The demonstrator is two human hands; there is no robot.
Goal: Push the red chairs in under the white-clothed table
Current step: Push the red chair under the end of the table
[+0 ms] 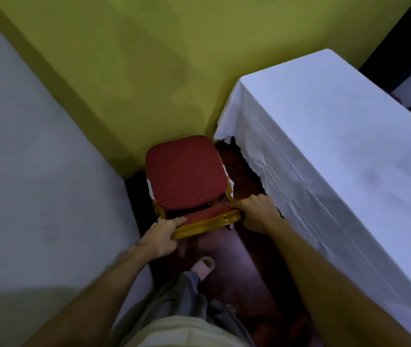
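A red chair (186, 171) with a dotted seat cushion and a golden frame stands in the narrow aisle below me, seen from above. My left hand (161, 234) grips the left end of its golden backrest top. My right hand (254, 211) holds the right end of the same backrest. The white-clothed table (337, 146) runs along the right, its scalloped cloth edge hanging just beside the chair. The chair's seat lies outside the table, left of its near corner.
A second white-clothed surface (36, 171) fills the left side. A yellow-green wall (136, 58) closes off the aisle behind the chair. My foot in a pale slipper (203, 266) stands on the dark red floor (237, 284) just behind the chair.
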